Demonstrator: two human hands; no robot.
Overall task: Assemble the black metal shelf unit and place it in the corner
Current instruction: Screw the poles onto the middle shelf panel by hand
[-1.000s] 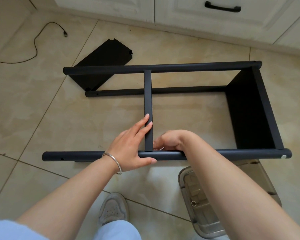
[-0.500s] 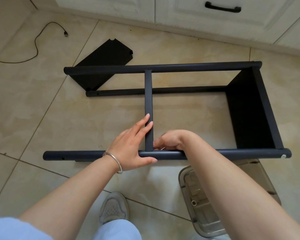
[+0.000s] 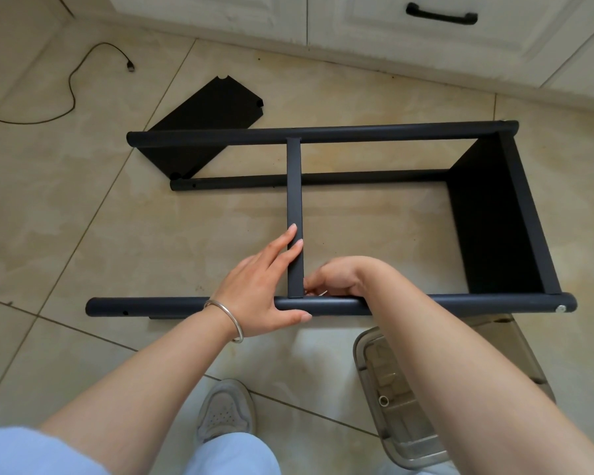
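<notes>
Fingers point(image 3: 290, 243) of the left hand point(image 3: 259, 293) are lying straight, steadying the middle shelf point(image 3: 294, 200); the right hand point(image 3: 336, 277) is pinching something small at its joint. One end shelf point(image 3: 494, 217) is sitting fitted, while a loose panel point(image 3: 203, 128) is waiting on the floor point(image 3: 83, 217).

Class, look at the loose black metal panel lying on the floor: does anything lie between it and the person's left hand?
Yes: the frame's far black metal tube lies across the loose black panel, between it and the left hand, which rests against the black crossbar.
</notes>
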